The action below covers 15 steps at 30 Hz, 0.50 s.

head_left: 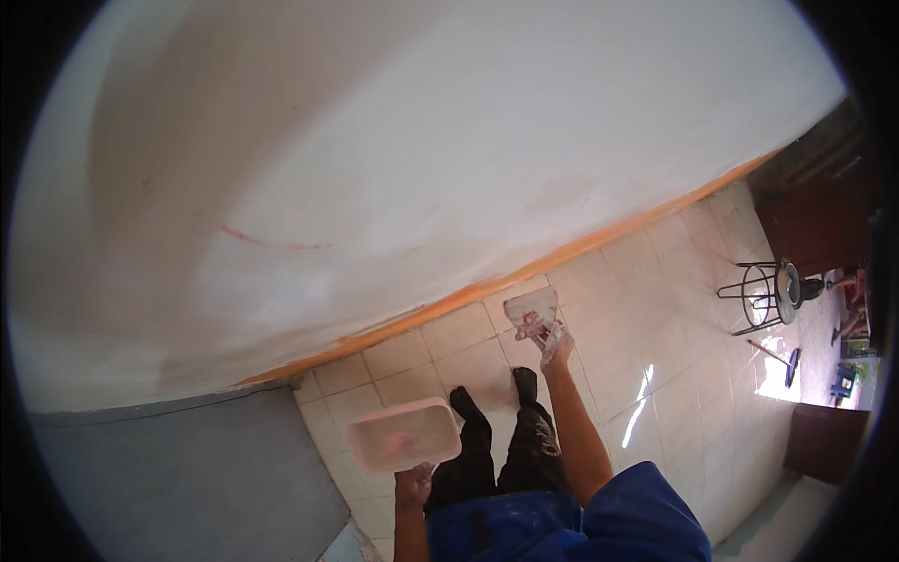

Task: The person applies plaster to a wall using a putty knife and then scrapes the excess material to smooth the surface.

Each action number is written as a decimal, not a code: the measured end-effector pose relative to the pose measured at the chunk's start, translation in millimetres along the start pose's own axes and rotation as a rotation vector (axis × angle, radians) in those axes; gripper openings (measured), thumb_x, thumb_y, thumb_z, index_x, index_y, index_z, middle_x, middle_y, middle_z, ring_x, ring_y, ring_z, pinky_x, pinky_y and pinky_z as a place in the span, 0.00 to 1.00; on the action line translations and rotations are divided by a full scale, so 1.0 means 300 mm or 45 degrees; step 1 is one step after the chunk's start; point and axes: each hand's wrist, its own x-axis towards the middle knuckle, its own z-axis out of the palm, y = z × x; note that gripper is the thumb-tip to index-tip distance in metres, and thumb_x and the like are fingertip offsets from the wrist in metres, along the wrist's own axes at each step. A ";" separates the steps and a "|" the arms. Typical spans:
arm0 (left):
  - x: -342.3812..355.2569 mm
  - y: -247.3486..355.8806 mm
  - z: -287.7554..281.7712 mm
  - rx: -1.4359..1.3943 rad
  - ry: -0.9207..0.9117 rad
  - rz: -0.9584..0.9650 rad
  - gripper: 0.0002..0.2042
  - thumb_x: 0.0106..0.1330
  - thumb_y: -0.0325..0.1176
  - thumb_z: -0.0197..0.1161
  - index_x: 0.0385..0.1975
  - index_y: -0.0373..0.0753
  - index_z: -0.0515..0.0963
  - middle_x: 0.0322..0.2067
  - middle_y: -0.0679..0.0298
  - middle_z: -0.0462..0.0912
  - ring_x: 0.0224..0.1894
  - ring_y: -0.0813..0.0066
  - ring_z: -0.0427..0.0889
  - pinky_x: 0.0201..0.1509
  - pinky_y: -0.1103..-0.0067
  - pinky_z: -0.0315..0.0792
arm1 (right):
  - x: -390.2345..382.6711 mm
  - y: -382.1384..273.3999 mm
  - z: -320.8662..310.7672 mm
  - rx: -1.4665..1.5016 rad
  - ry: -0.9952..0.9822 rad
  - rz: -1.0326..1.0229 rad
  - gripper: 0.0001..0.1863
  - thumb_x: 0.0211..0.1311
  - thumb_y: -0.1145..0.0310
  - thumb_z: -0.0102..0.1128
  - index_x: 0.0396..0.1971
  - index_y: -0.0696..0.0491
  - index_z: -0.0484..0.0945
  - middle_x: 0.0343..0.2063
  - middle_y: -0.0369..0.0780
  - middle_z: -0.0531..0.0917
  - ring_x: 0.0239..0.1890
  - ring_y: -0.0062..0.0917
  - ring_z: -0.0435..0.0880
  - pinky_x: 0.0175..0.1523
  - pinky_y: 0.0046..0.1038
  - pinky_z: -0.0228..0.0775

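Note:
My left hand [415, 480] is closed on the near edge of a shallow, pinkish rectangular tub [370, 440], with a pink smear inside it. My right hand [558, 345], coated in whitish paste, grips a broad putty knife [530, 304]. Its wide flat blade points away from me, and reddish-pink paste clings to it near the handle. Beyond both hands rises a white wall [487, 140] with darker patches and a thin reddish streak [272, 242]. The blade appears apart from the wall.
An orange band [562, 251] runs along the wall's foot above pale floor tiles [646, 309]. A grey panel [187, 468] stands at the left. At the far right are a round black metal stool [757, 295] with a bowl on it, and a bright doorway with a person partly visible.

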 end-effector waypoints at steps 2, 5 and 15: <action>0.019 -0.001 -0.049 0.035 0.009 -0.024 0.24 0.49 0.15 0.52 0.49 0.36 0.64 0.42 0.60 0.71 0.46 0.65 0.74 0.50 0.69 0.71 | 0.028 -0.028 -0.020 -0.030 0.043 -0.039 0.09 0.55 0.76 0.47 0.36 0.61 0.70 0.26 0.43 0.77 0.23 0.27 0.78 0.33 0.31 0.79; 0.023 -0.004 -0.061 0.041 0.017 -0.039 0.24 0.48 0.15 0.52 0.49 0.36 0.64 0.42 0.60 0.71 0.47 0.65 0.74 0.51 0.69 0.71 | 0.085 -0.059 -0.060 -0.029 0.109 -0.015 0.09 0.56 0.75 0.48 0.38 0.60 0.69 0.27 0.45 0.77 0.24 0.31 0.79 0.30 0.32 0.79; -0.010 -0.005 -0.027 -0.086 0.025 -0.042 0.28 0.44 0.13 0.52 0.51 0.35 0.62 0.45 0.58 0.69 0.50 0.61 0.72 0.54 0.66 0.70 | 0.330 -0.158 0.099 -0.041 0.016 0.186 0.07 0.60 0.71 0.45 0.30 0.59 0.61 0.26 0.58 0.76 0.27 0.47 0.79 0.27 0.35 0.76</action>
